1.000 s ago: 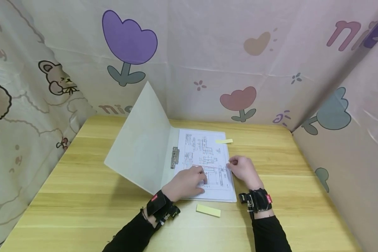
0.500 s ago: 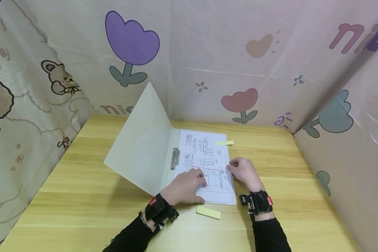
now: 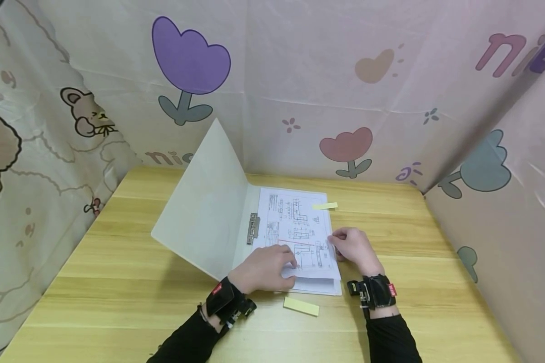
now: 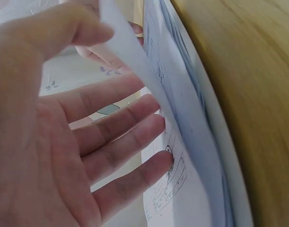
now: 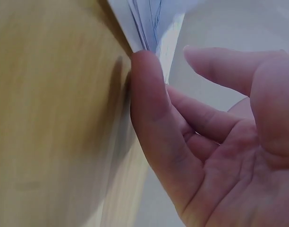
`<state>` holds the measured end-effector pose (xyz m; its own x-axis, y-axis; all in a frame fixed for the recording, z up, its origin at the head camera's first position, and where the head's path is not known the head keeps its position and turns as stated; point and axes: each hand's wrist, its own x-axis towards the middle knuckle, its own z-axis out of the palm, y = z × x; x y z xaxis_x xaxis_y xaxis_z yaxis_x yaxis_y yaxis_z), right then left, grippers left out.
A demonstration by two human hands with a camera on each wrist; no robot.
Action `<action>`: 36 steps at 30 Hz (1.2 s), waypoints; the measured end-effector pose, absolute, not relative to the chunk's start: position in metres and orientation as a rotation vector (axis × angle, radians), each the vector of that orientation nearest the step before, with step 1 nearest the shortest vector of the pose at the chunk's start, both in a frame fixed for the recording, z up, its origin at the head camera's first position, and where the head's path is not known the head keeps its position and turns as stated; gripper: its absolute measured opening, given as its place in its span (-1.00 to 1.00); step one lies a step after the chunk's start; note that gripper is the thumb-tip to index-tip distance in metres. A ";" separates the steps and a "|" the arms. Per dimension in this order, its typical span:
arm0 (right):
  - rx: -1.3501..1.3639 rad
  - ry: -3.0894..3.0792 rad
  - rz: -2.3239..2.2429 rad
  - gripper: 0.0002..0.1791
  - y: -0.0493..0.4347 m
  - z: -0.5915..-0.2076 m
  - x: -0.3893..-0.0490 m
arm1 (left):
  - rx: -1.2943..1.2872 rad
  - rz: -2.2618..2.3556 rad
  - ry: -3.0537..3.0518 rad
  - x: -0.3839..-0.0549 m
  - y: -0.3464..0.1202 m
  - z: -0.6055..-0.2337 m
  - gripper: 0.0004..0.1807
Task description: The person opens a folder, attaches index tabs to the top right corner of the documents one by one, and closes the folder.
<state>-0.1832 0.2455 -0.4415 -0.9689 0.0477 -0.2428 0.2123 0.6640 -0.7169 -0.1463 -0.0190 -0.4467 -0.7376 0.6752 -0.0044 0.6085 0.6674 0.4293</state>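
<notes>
A light-coloured folder stands with its cover (image 3: 200, 206) raised to the left, and a metal clip (image 3: 253, 228) shows by its spine. Printed technical drawings (image 3: 295, 217) lie inside it. My left hand (image 3: 261, 267) rests over the lower part of the top sheet. In the left wrist view, its extended fingers (image 4: 135, 177) touch the printed face, and the thumb lies beside the bowed sheet (image 4: 135, 61). My right hand (image 3: 354, 247) is at the pages' right edge. In the right wrist view, one fingertip (image 5: 147, 61) meets the page edges, with the thumb apart from it.
A yellow sticky-note strip (image 3: 301, 306) lies on the wooden table (image 3: 118, 292) in front of the folder. Another yellow strip (image 3: 325, 206) sticks out past the sheet's upper right edge. Printed cloth (image 3: 272, 75) hangs behind the table and along both sides.
My left thumb has gone down to the sheet's front edge and a little back up. That edge now stands raised, showing sheets beneath. My right hand stays at the page edge.
</notes>
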 end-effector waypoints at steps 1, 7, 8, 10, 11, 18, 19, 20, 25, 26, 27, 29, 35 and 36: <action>0.209 2.675 -1.192 -0.67 0.246 -0.441 -0.183 | 1.051 0.629 2.718 -0.147 -0.019 -0.446 -0.67; 0.187 2.667 -1.211 -0.67 0.245 -0.441 -0.182 | 1.061 0.653 2.738 -0.147 -0.017 -0.446 -0.69; 0.186 2.660 -1.227 -0.66 0.245 -0.441 -0.182 | 1.062 0.651 2.745 -0.148 -0.016 -0.446 -0.70; 0.179 2.655 -1.244 -0.63 0.244 -0.441 -0.183 | 1.065 0.647 2.767 -0.148 -0.014 -0.446 -0.72; 0.175 2.657 -1.250 -0.61 0.243 -0.441 -0.183 | 1.067 0.643 2.779 -0.148 -0.013 -0.446 -0.73; 0.166 2.729 -1.265 -0.71 0.239 -0.439 -0.184 | 1.203 0.567 2.902 -0.145 -0.008 -0.447 -0.82; 0.174 2.735 -1.273 -0.74 0.238 -0.438 -0.184 | 1.233 0.558 2.923 -0.144 -0.007 -0.446 -0.83; 0.179 2.742 -1.278 -0.77 0.238 -0.437 -0.184 | 1.258 0.561 2.941 -0.144 -0.007 -0.446 -0.83; 0.174 2.784 -1.312 -0.78 0.238 -0.433 -0.184 | 1.338 0.600 3.059 -0.137 -0.010 -0.443 -0.92; 0.170 2.788 -1.322 -0.76 0.238 -0.433 -0.184 | 1.340 0.616 3.083 -0.136 -0.010 -0.443 -0.94; 0.161 2.789 -1.331 -0.74 0.239 -0.432 -0.184 | 1.340 0.624 3.108 -0.135 -0.011 -0.443 -0.96; 0.159 2.785 -1.354 -0.70 0.239 -0.431 -0.184 | 1.330 0.659 3.158 -0.133 -0.012 -0.443 -0.96; 0.178 2.661 -1.573 -0.56 0.237 -0.431 -0.184 | 1.268 0.772 3.325 -0.127 -0.019 -0.443 -0.92; 0.179 2.638 -1.606 -0.56 0.236 -0.431 -0.185 | 1.255 0.793 3.351 -0.126 -0.021 -0.443 -0.93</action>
